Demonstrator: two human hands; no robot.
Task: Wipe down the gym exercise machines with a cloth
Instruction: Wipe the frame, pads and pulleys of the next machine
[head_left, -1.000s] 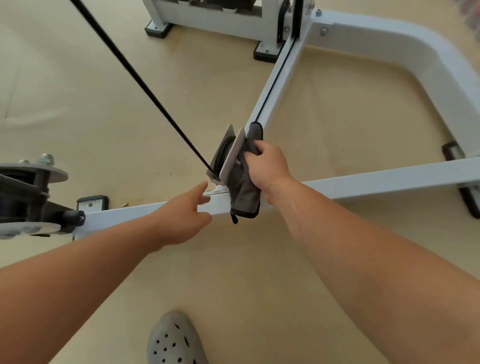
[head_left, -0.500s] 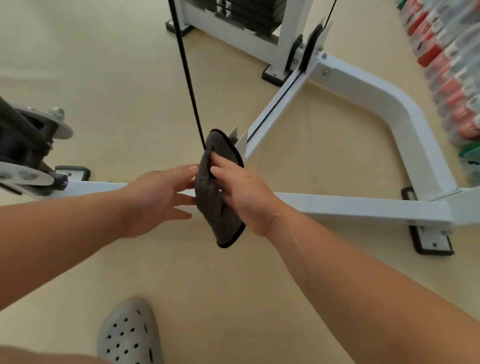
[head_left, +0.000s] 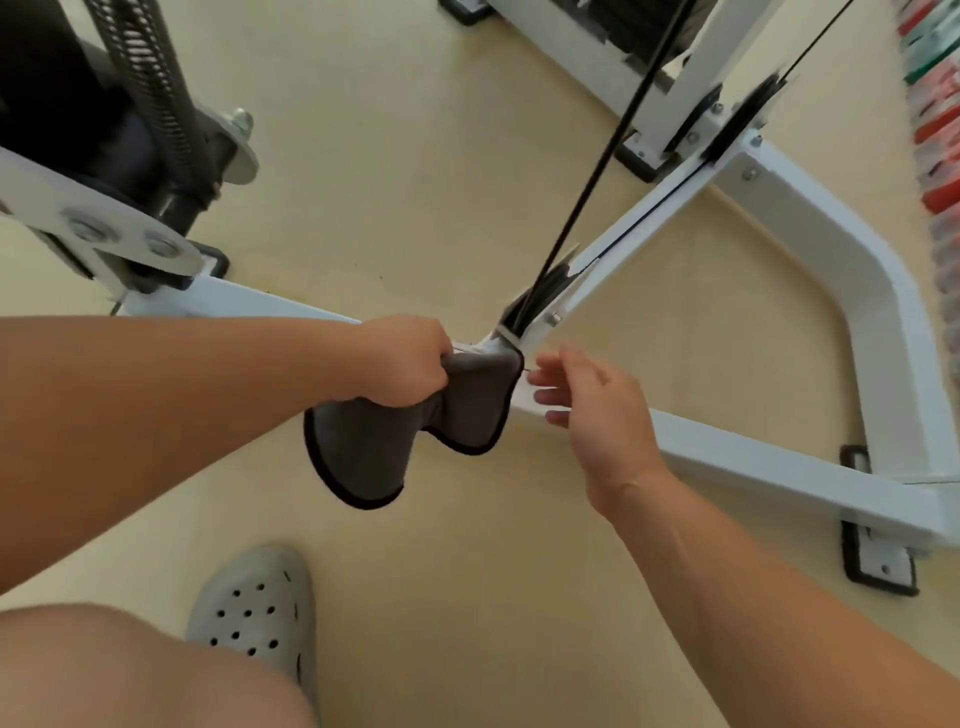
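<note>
My left hand (head_left: 410, 358) grips the grey cloth (head_left: 363, 452) at centre frame. It looks soft and limp, best held wadded. My right hand (head_left: 597, 400) is just right of it, fingers loose and empty.

No legible text, label, brand or number anywhere in view. Checked: white machine frame (head_left: 779, 467), bare paint, no decal seen; grey cloth (head_left: 363, 452), no tag showing; grey perforated shoe (head_left: 254, 608), no logo made out; red, green and white items (head_left: 940, 119) at the far right edge, too blurred to tell whether they carry print
</note>
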